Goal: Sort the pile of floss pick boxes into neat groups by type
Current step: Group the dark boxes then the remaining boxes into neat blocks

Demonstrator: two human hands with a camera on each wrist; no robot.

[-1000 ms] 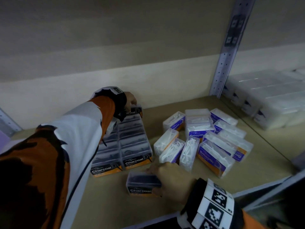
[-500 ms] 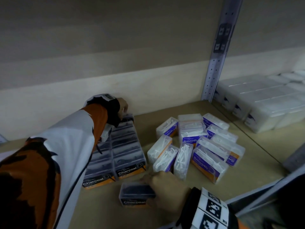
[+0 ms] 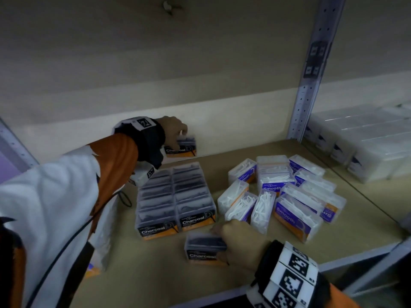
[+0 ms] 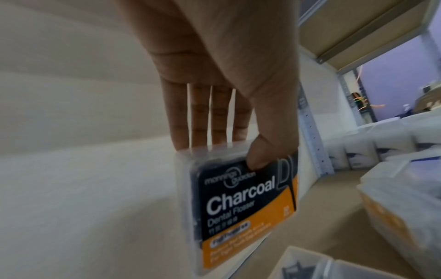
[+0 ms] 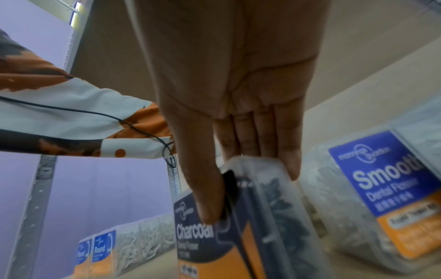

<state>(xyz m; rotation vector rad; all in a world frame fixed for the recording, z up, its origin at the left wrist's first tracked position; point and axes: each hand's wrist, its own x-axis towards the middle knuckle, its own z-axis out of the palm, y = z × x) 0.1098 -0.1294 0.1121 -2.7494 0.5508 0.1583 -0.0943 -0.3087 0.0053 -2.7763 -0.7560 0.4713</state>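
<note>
My left hand (image 3: 175, 132) grips a Charcoal floss box (image 3: 180, 148) at the back of the shelf, near the rear wall; the thumb (image 4: 262, 156) presses its black and orange label (image 4: 248, 203). Two neat rows of Charcoal boxes (image 3: 175, 196) lie in front of it. Near the front edge my right hand (image 3: 235, 238) holds another Charcoal box (image 3: 203, 248), thumb (image 5: 205, 198) on the label side, fingers (image 5: 286, 156) on the far side. A loose pile of white Smooth boxes (image 3: 284, 192) lies to the right.
A perforated metal upright (image 3: 311, 70) divides the wooden shelf (image 3: 155, 274) from a neighbouring bay with rows of pale boxes (image 3: 364, 143). Blue-labelled Round boxes (image 5: 100, 249) stand at the left in the right wrist view. My left sleeve (image 3: 66, 196) covers the shelf's left part.
My left hand has lifted a Charcoal box from the far end of the rows up toward the rear wall. My right hand stays on the front box.
</note>
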